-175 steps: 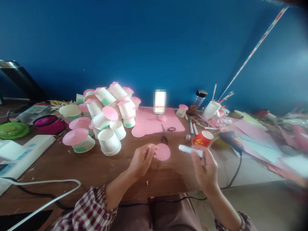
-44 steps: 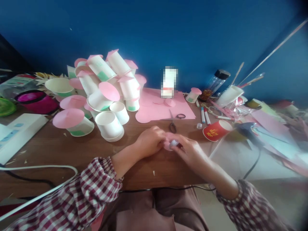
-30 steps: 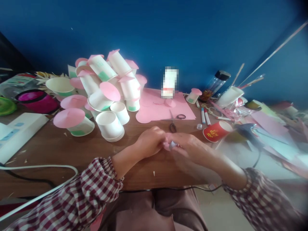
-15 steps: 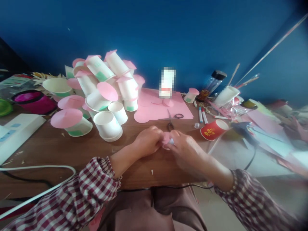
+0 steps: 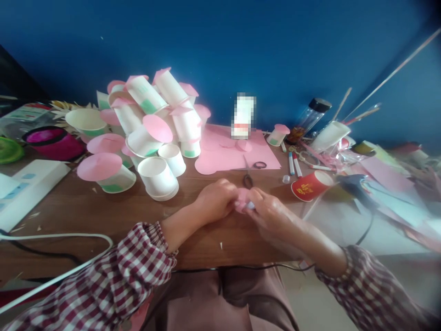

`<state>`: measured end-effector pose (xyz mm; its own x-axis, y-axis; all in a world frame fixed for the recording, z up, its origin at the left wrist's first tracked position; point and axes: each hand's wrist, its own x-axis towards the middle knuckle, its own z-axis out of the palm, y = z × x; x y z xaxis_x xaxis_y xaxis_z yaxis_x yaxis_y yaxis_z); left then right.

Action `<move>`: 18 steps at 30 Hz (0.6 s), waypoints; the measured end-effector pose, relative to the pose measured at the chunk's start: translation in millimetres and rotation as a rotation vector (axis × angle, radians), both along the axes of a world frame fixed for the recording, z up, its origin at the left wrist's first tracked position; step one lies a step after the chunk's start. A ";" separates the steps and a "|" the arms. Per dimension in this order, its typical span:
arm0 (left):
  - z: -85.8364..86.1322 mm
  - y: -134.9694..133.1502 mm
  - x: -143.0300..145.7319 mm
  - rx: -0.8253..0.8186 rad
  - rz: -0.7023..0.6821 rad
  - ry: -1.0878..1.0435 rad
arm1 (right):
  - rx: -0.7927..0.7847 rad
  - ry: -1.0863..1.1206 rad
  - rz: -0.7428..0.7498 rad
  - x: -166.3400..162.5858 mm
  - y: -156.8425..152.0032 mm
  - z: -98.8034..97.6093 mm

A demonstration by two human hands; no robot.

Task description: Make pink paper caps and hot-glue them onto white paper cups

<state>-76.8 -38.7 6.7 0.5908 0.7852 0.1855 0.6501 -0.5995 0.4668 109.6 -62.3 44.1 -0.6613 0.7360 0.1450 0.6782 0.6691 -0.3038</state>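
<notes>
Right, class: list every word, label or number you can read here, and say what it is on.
None reads clearly.
Red paper cup: yellow characters, too blurred to read.
White box at the back: blurred out.
White power strip: blue marks, too small.
Pink paper between left hand and right hand: no print shows.

white cup pile | scissors at pink sheet edge | red cup tipped | 2 markers | power strip
</notes>
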 end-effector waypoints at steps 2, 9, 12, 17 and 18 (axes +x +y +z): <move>0.0 0.4 0.2 0.003 -0.007 0.008 | 0.010 0.017 -0.021 2.0 0.9 -4.4; -3.3 2.2 -0.4 0.017 -0.025 0.033 | 0.015 0.157 -0.117 5.2 2.6 -9.5; -3.8 1.5 -0.8 0.008 -0.016 0.029 | 0.007 0.142 -0.130 7.6 3.0 -5.7; -3.8 0.7 -0.6 -0.008 0.010 0.025 | 0.019 0.150 -0.156 14.1 4.7 -5.1; -3.7 0.7 -0.5 -0.006 0.010 0.028 | 0.023 0.154 -0.155 13.6 4.7 -6.0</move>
<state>-77.3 -37.9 3.0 0.5880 0.7920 0.1643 0.6688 -0.5904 0.4518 123.2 -57.6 38.1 -0.5096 0.8222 0.2536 0.7200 0.5689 -0.3974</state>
